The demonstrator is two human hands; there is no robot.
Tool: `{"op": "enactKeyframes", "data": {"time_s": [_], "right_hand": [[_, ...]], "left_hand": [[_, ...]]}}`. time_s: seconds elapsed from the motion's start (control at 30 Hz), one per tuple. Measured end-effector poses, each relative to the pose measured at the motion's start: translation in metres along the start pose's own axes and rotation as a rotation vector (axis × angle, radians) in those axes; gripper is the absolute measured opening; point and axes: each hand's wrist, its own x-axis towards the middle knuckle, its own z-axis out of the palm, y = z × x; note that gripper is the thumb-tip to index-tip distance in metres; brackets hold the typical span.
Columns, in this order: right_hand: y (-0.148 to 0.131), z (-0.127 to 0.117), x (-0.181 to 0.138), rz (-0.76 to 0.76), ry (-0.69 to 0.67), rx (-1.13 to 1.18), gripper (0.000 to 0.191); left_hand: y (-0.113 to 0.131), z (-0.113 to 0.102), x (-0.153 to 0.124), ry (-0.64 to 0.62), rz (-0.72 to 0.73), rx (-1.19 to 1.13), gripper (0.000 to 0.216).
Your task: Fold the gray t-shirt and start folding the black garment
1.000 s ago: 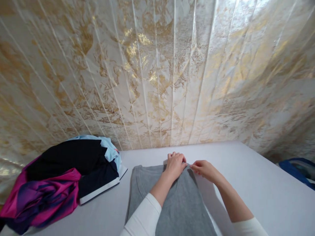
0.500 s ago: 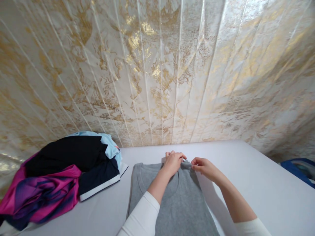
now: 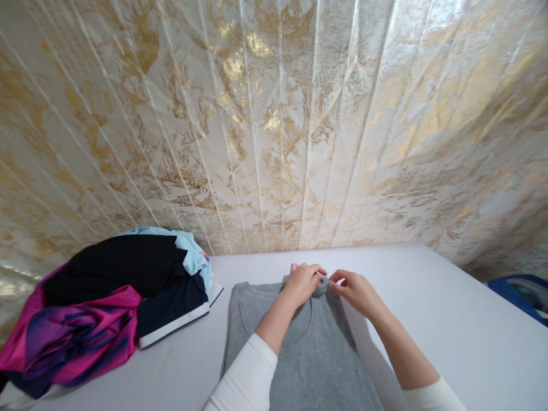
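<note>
A grey T-shirt [image 3: 317,354] lies flat on the white surface in front of me, its neckline toward the far side. At its upper right shoulder, my left hand [image 3: 302,282] bends over the collar area with its fingers closed on the fabric. Just to the right, my right hand [image 3: 353,291] pinches the edge of the same shirt between thumb and fingers. A small bunched fold of grey cloth stands raised between the two hands. The fingertips of my left hand are partly hidden behind the hand.
A heap of clothes sits at the left: black cloth [image 3: 115,268], a pink and purple garment [image 3: 77,337], a navy piece with a white band [image 3: 171,314] and light blue fabric [image 3: 194,254]. Gold-patterned quilted fabric [image 3: 257,142] rises behind. A blue item [image 3: 514,291] lies far right.
My right hand has moved slightly left and up, closer to my left hand. The pinched shoulder fabric is now more bunched. My left hand has barely moved.
</note>
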Motion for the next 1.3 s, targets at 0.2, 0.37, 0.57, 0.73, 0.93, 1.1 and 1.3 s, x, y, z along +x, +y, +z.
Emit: {"op": "enactKeyframes", "data": {"time_s": [0.2,0.37,0.57,0.73,0.93,1.1,1.3], "right_hand": [[-0.001,-0.006,0.001,-0.077,-0.07,0.237,0.023],[0.005,-0.006,0.003,-0.05,-0.124,0.393,0.023],[0.005,-0.012,-0.001,-0.128,-0.099,0.402,0.023],[0.001,-0.015,-0.004,-0.178,-0.14,0.272,0.02],[-0.007,-0.024,-0.008,-0.171,-0.158,0.194,0.017],[-0.012,-0.031,-0.011,-0.132,-0.186,0.176,0.02],[-0.004,-0.017,-0.005,-0.087,-0.046,0.11,0.021]], "left_hand": [[-0.012,0.002,-0.001,-0.108,0.026,0.017,0.024],[-0.018,0.002,0.0,-0.163,0.059,-0.04,0.016],[-0.015,0.001,0.0,-0.155,0.041,-0.147,0.015],[-0.014,0.003,0.0,-0.163,0.035,-0.198,0.017],[-0.022,0.004,0.002,-0.238,0.082,-0.248,0.016],[-0.022,0.002,0.001,-0.247,0.043,-0.213,0.016],[-0.012,-0.003,-0.001,-0.208,-0.015,-0.119,0.019]]}}
